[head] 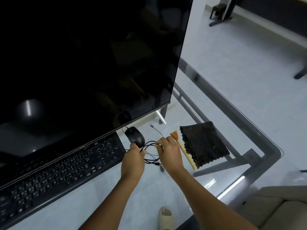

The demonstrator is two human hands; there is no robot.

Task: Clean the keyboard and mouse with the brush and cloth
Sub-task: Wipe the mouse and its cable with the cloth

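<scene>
Both hands gather the mouse's looped cable on the glass desk.
Left hand (134, 152) and right hand (168, 150) pinch the limp, tangle-prone cable (149, 145); the light, slick mouse (134, 136) beside the keyboard (58, 173) is best gripped by its sides.

Dim, cool, bluish overall. Soft streak of glare low on the black screen (83, 60), plus faint murky reflections higher up. Brighter strip of reflected light along the glass table's (232, 185) near edge, with 1 small hot spot beside it. Shadows weak and diffuse, barely marked under the hands. Strong wide-angle bending toward the edges, with straight lines bowed. Keyboard (54, 173) legends smeared and unreadable; dark cloth (204, 143) nearly without detail. Slight softness and compression noise throughout.
</scene>
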